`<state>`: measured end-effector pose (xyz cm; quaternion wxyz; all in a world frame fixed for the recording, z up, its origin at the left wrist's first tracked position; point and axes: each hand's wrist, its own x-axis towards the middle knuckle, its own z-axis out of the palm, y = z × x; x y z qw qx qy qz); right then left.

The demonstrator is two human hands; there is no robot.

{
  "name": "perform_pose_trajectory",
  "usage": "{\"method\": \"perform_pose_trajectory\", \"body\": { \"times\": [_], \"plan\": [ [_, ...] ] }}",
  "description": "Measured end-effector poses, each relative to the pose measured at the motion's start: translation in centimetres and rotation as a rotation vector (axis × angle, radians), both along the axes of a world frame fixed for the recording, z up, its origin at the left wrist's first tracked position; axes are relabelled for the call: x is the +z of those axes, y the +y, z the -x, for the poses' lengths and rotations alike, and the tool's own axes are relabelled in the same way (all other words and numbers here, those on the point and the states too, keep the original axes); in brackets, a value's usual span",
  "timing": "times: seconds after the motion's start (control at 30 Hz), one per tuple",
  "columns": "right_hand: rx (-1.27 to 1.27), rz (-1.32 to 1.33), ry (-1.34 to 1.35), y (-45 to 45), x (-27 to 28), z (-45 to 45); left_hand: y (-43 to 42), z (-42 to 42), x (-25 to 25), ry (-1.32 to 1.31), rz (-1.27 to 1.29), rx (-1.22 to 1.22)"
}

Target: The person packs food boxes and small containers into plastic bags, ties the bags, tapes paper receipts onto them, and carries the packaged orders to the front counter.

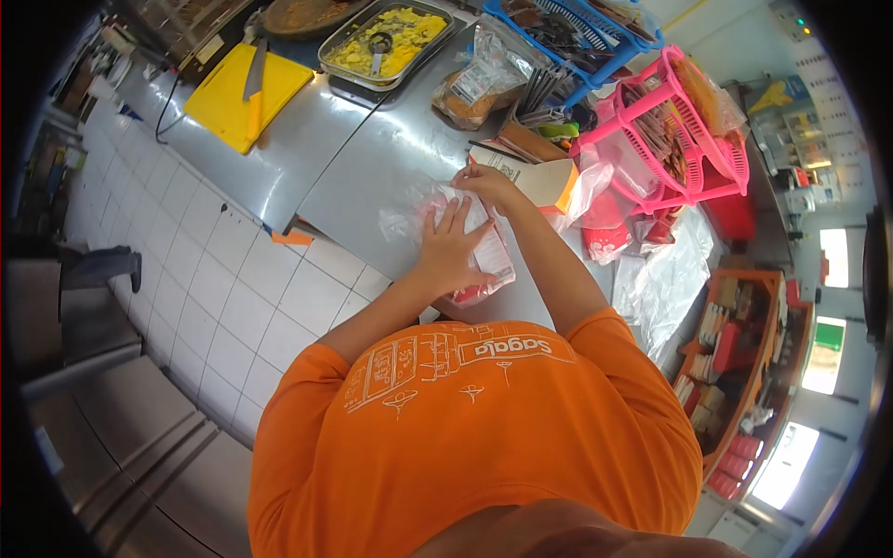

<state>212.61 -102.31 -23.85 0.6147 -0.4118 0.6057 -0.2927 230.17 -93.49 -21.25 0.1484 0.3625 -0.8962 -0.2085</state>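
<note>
A clear plastic bag with red and white printed contents (493, 259) lies on the steel table in front of me. My left hand (448, 249) rests flat on top of it, fingers spread. At the bag's far edge, my right hand (484, 184) has its fingers curled in and appears to pinch the plastic; the fingertips are partly hidden. Loose, crumpled film sticks out to the left of the bag. Just beyond my right hand are an open cardboard box (544, 179) and a brown container (532, 141) with utensils.
A knife (254, 88) lies on a yellow cutting board (206, 100) at the far left. Beside it stands a metal tray (327, 67) of yellow food. Bagged bread (470, 93), a blue basket (595, 79) and a pink rack (642, 126) line the back and right.
</note>
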Motion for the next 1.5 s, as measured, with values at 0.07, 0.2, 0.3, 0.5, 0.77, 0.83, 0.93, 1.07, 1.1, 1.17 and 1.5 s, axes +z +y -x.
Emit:
{"method": "perform_pose_trajectory", "body": {
  "times": [0.07, 0.2, 0.3, 0.5, 0.77, 0.83, 0.93, 1.07, 1.1, 1.17, 1.5],
  "plan": [
    [0.133, -0.206, 0.118, -1.7, 0.1, 0.4, -0.3, -0.1, 0.2, 0.014, -0.033, -0.008],
    [0.313, -0.338, 0.379, -4.0, -0.7, 0.9, -0.7, -0.5, -0.1, 0.056, -0.062, -0.044],
    [0.612, -0.367, 0.863, -5.9, 1.7, -1.6, -0.9, -0.5, 0.1, 0.052, -0.092, -0.057],
    [0.332, -0.249, 1.151, -5.3, 1.9, -4.1, -1.4, -0.7, 0.6, 0.029, -0.17, -0.103],
    [-0.599, 0.21, 0.645, 10.1, 7.9, 2.2, -5.2, -4.8, 2.6, 0.246, -0.124, -0.219],
    [-0.644, 0.149, 0.711, 16.3, 8.1, 2.5, -5.8, -5.7, 3.5, 0.04, 0.016, -0.149],
    [-0.641, 0.01, 0.658, 24.5, 7.9, 1.5, -6.1, -6.2, 2.8, -0.118, -0.068, -0.132],
    [-0.775, -0.117, 0.492, 34.1, 6.7, 0.2, -4.6, -4.8, 2.9, -0.11, -0.015, -0.197],
    [-0.803, -0.13, 0.483, 36.6, 6.4, 0.0, -3.9, -4.5, 3.2, -0.08, -0.015, -0.214],
    [-0.852, -0.128, 0.44, 41.6, 6.5, -0.4, -1.6, -3.3, 4.3, -0.114, -0.031, -0.192],
    [-1.247, -0.362, 0.6, 76.1, 8.5, -3.3, 12.8, 5.4, 12.8, 0.026, -0.292, -0.169]
  ]
}}
